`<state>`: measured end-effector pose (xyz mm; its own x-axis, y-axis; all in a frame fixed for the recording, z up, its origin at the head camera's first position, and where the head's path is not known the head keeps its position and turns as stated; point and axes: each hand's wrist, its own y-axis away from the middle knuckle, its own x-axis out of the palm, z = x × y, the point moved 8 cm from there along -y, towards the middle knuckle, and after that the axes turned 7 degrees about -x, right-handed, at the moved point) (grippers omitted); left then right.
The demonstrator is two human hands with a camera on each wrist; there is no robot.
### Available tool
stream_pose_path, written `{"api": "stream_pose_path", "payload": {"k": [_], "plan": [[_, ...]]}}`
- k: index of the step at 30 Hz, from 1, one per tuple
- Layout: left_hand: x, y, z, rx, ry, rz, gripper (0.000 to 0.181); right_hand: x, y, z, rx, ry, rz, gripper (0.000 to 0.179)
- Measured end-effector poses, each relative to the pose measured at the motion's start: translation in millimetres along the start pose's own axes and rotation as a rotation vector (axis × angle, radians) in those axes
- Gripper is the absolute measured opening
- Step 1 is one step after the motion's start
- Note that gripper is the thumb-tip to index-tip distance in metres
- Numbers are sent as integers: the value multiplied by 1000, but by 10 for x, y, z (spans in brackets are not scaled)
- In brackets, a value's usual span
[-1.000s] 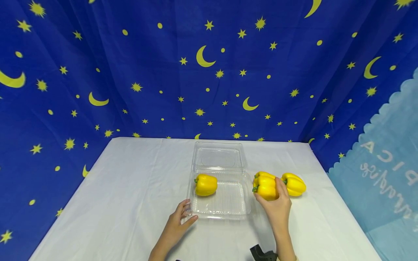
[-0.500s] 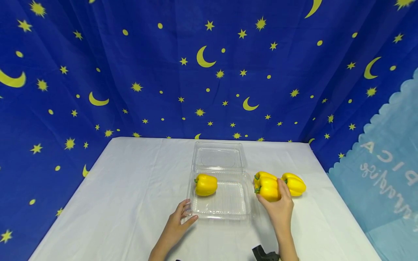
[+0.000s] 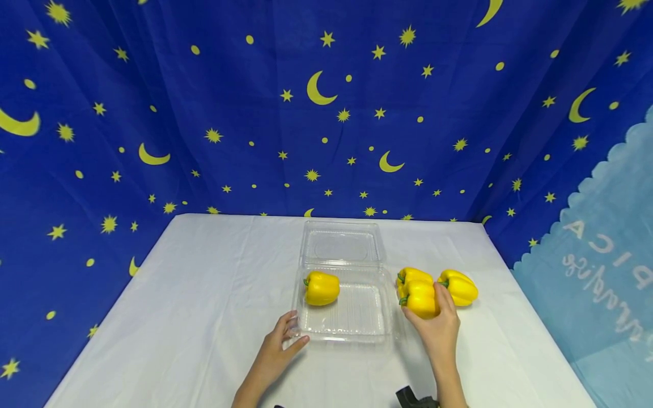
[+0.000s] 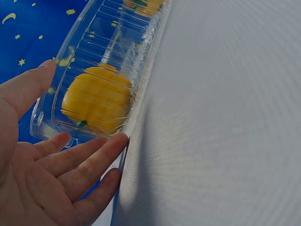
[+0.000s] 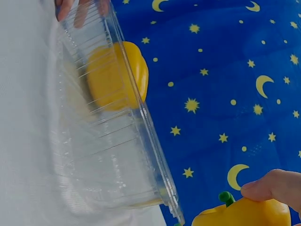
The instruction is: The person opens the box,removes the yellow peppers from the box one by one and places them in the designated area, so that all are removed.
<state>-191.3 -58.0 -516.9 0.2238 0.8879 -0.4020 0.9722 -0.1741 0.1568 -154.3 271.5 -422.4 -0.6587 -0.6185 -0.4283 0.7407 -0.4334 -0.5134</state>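
A clear hinged plastic container (image 3: pixel 385 309) lies with its lid folded back, one yellow bell pepper (image 3: pixel 322 289) in the left part of its base. My left hand (image 3: pixel 272 354) is at the near left corner of the container; in the left wrist view its fingers (image 4: pixel 89 174) are fairly straight beside the wall and the thumb is at the rim. My right hand (image 3: pixel 435 328) holds a second yellow bell pepper (image 3: pixel 421 300) between thumb and fingers, right of the container. In the right wrist view the thumb presses this pepper (image 5: pixel 247 214) near its green stem.
Two more yellow bell peppers, one behind the held pepper (image 3: pixel 414 276) and one to its right (image 3: pixel 461 289), are close to my right hand. A white cloth covers the table (image 3: pixel 229 272). Blue star-patterned curtain (image 3: pixel 245 102) hangs behind it.
My right hand has shifted slightly right and toward me with the bell pepper, which stands a little apart from its earlier spot. The left hand and container have stayed in place.
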Motion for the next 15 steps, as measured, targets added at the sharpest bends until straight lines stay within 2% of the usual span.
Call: {"api": "stream_pose_path", "payload": {"k": [15], "plan": [[0,8,-13,-1,16,-2,63,15,32,-48,-5,14,9,82]]}}
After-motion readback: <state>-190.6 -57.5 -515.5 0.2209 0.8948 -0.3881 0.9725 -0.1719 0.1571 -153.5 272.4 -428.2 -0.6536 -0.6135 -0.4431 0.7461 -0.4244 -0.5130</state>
